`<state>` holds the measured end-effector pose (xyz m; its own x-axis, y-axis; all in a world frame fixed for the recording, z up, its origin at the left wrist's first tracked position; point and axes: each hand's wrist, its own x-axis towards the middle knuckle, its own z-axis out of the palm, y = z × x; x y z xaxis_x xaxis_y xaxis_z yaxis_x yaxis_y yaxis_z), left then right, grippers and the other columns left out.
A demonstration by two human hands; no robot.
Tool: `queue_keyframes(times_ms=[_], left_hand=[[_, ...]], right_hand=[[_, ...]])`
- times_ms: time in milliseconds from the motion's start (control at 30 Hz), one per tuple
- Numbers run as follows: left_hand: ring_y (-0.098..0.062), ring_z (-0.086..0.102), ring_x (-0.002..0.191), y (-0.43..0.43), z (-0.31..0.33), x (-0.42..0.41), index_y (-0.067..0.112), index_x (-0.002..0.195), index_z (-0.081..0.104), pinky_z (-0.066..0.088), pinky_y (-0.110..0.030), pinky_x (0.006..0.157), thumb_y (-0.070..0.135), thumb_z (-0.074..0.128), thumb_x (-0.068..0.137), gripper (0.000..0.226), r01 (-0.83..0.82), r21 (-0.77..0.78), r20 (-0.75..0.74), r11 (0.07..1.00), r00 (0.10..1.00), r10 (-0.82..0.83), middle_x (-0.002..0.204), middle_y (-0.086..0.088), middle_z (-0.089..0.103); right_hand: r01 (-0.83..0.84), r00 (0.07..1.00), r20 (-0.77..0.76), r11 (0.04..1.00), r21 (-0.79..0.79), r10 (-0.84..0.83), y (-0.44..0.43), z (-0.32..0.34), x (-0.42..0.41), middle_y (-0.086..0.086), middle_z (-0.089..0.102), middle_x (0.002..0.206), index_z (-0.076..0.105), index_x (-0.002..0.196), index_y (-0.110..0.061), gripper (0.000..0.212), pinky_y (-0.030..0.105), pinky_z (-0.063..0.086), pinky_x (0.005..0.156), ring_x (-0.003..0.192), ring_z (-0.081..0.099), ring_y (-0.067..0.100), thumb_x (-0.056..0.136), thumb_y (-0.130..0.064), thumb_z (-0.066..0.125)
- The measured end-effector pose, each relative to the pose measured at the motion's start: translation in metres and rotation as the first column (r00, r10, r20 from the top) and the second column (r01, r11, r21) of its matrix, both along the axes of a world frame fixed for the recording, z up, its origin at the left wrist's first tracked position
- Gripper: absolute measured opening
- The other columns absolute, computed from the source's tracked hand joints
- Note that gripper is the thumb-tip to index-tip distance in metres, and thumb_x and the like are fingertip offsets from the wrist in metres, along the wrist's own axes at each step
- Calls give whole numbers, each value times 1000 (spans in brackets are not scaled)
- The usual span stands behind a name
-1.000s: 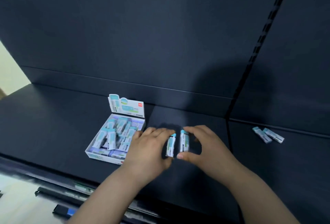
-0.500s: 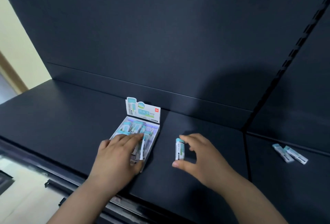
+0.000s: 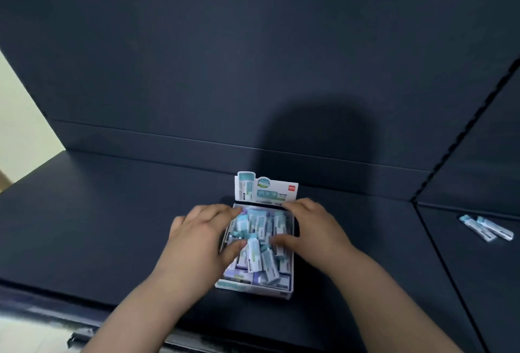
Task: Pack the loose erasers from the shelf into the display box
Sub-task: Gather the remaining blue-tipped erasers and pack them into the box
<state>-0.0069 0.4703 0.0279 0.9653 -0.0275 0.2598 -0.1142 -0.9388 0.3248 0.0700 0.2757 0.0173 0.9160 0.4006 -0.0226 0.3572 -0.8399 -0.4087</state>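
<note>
Left grip [image 3: 202, 237] and right grip [image 3: 312, 228], both spread loosely and holding nothing, rest on the jumbled blue-and-white sleeved erasers [image 3: 259, 257] filling the white cardboard display box [image 3: 253, 290] on the dark shelf [image 3: 98, 226]. Two loose matching erasers [image 3: 478, 229] lie well apart, rightward.

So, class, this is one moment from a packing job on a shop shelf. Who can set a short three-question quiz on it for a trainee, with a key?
1. True or false: the display box is empty.
2. How many loose erasers lie on the shelf away to the right of the box? A) none B) two C) five
3. Where do the left hand and right hand rest?

Key: 1. False, it holds many packed erasers. 2. B. 3. On the erasers in the box, one hand at each side.
</note>
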Motion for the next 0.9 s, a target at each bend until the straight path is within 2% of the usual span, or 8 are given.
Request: queue_keyframes(times_ms=[100, 200, 300, 467, 567, 667, 767, 900], left_hand=[[-12, 45, 119, 17, -4, 8, 33, 130, 50, 24, -27, 85, 45, 60, 84, 49, 26, -47, -12, 999, 1000, -26, 125, 14, 56], [-12, 42, 123, 24, -6, 16, 35, 134, 45, 27, -28, 88, 47, 50, 86, 49, 98, -27, -6, 995, 995, -98, 130, 14, 52], [-6, 31, 129, 25, -7, 20, 38, 139, 34, 24, -27, 98, 44, 47, 91, 50, 175, -37, -45, 984, 983, -177, 138, 19, 41], [-5, 29, 129, 18, -8, 21, 37, 140, 31, 23, -25, 98, 45, 46, 92, 51, 274, -47, -26, 961, 961, -276, 139, 20, 38], [-11, 41, 122, 7, -7, 20, 32, 135, 43, 30, -30, 96, 42, 54, 88, 49, 296, 6, -25, 955, 955, -296, 130, 15, 49], [-16, 60, 99, -7, -13, 18, 25, 116, 62, 46, -33, 78, 43, 69, 75, 46, 347, 112, 16, 931, 936, -351, 106, 10, 64], [-15, 61, 95, -30, -13, 15, 24, 112, 64, 48, -32, 78, 47, 56, 76, 43, 384, 123, 42, 915, 919, -392, 102, 9, 65], [-21, 61, 96, -64, -12, 17, 17, 115, 64, 50, -37, 80, 44, 57, 75, 49, 437, 89, 31, 895, 897, -441, 104, 4, 65]], right_hand=[[123, 992, 32, 990, 69, -125, -5, -6, -13, -10, 40, 134, 36, 137, -30, 68, 28, 36, 104, 122, 39, 10, 79, -56, 59], [223, 974, 3, 967, 125, -225, -14, -16, -34, -12, 39, 134, 39, 135, -31, 63, 25, 36, 103, 122, 41, 7, 80, -52, 60], [272, 961, -4, 948, 163, -275, -15, -24, -55, -15, 41, 129, 43, 133, -32, 60, 20, 36, 100, 121, 42, 6, 79, -50, 62], [312, 946, 20, 925, 215, -324, -15, -26, -73, -16, 43, 120, 49, 129, -28, 58, 19, 35, 101, 117, 46, 7, 77, -47, 67], [314, 944, 30, 923, 224, -329, -17, -24, -78, -16, 41, 121, 48, 130, -28, 60, 18, 32, 102, 120, 43, 6, 76, -48, 66], [305, 944, 44, 915, 264, -327, -19, -19, -82, -16, 41, 118, 49, 129, -27, 61, 18, 33, 102, 117, 44, 5, 75, -48, 66], [294, 947, 38, 912, 286, -318, -26, -16, -87, -19, 38, 117, 47, 131, -28, 61, 18, 35, 101, 110, 45, 2, 76, -47, 65], [304, 944, 28, 902, 308, -328, -54, -16, -88, -21, 37, 118, 45, 133, -28, 62, 18, 35, 101, 111, 44, 1, 77, -47, 64]])
